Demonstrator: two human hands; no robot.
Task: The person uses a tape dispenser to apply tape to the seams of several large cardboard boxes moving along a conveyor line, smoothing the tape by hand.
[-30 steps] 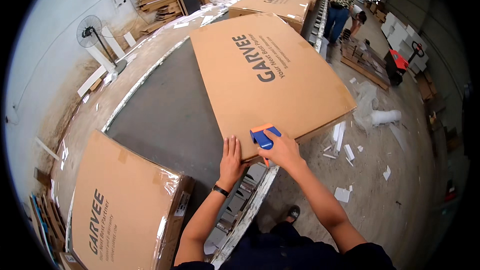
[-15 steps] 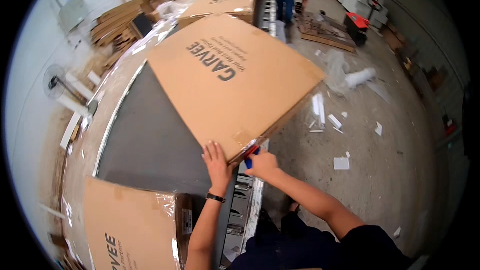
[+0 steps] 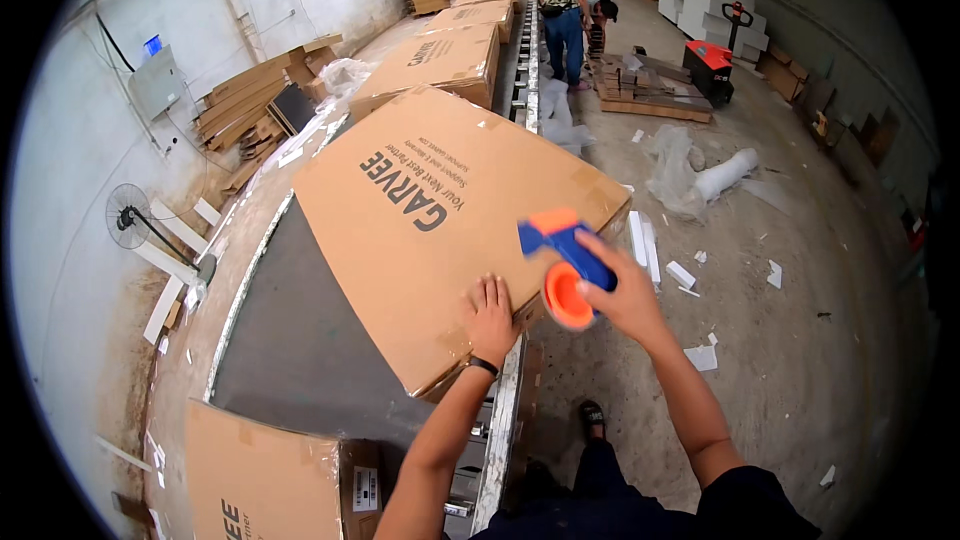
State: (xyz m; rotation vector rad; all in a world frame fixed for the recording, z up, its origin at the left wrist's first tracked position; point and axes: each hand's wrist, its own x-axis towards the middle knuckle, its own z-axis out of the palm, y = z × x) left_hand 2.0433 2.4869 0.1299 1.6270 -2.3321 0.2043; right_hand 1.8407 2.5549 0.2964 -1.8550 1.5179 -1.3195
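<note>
A large flat cardboard box (image 3: 400,240) lies turned at an angle on the dark conveyor belt (image 3: 305,330). On its top, close to the near right edge, my left hand (image 3: 490,320) rests flat with the fingers stretched out. My right hand (image 3: 625,290) grips a blue and orange tape dispenser (image 3: 590,252), held up above the box's right edge. The dispenser is a little blurred, and its orange hub faces the box. Clear tape shines at the box's near corner.
Another carton (image 3: 265,470) stands on the belt at the near left. More cartons (image 3: 430,60) line the conveyor ahead. Two people (image 3: 567,20) bend beside a wooden pallet (image 3: 650,85), near a red pallet jack (image 3: 710,65). Plastic wrap (image 3: 690,170) and white foam pieces litter the floor.
My right hand has lifted the tape dispenser from the box's near corner, up and to the right. My left hand has slid right along the box's edge. The whole view has tilted up.
</note>
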